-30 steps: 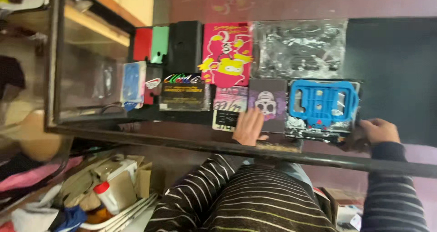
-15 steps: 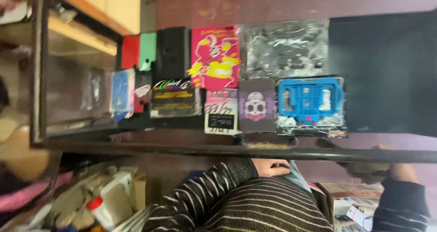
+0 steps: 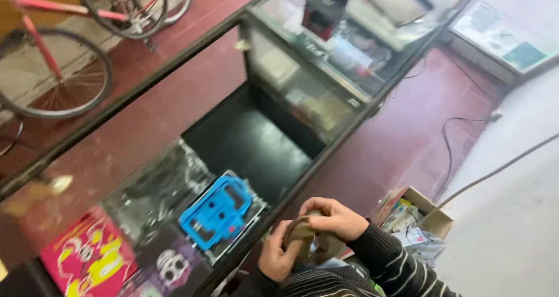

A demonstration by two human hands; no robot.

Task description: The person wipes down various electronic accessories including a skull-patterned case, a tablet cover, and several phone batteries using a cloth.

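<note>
A small brownish, rounded object (image 3: pixel 303 230), too blurred to identify, sat between both hands just off the near edge of the glass-topped bench (image 3: pixel 174 93), low in the view. The right hand (image 3: pixel 335 215) curled over the top of it, fingers folded down in a closed grip on the object, the striped dark sleeve (image 3: pixel 390 262) running off toward the bottom corner. The left hand (image 3: pixel 276 256) cupped it from below and the side, its grip also pressed against the object. Just beside the hands, under the glass, lay a blue plastic piece (image 3: pixel 216 211) on a clear packet, with a purple skull-printed card (image 3: pixel 169 268) and a pink-and-yellow card (image 3: pixel 87 259) further along. A black empty compartment (image 3: pixel 250 137) lay beyond the blue piece. On the red floor near the right sleeve stood an open cardboard box (image 3: pixel 413 212) of small items, and a bicycle (image 3: pixel 58 46) stood well apart across the bench.
</note>
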